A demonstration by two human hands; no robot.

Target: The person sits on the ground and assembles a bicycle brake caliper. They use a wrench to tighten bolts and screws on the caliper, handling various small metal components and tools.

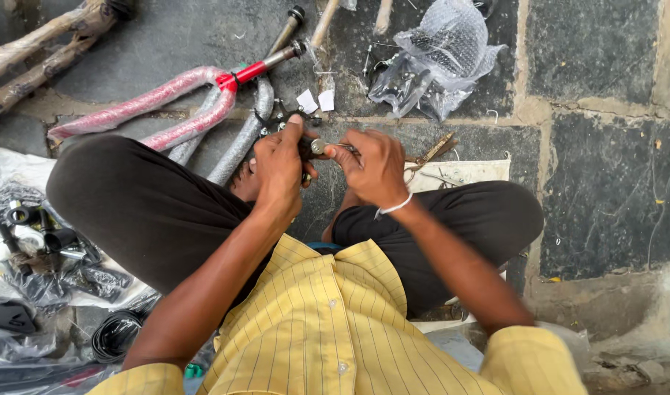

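Observation:
I sit cross-legged on a dark stone floor, in black trousers and a yellow striped shirt. My left hand (278,164) grips a small black metal bicycle part (306,148) held over my knees. My right hand (373,167), with a white band at the wrist, pinches a silver bolt or nut (319,146) at the end of that part. Both hands meet at the part, and my fingers hide most of it.
A red bicycle fork (175,102) in bubble wrap and a grey wrapped fork (240,135) lie ahead of my left knee. A plastic bag of small hardware (431,62) lies farther out. Scissors (431,151) rest by my right hand. Black parts and cables (53,252) on plastic lie at the left.

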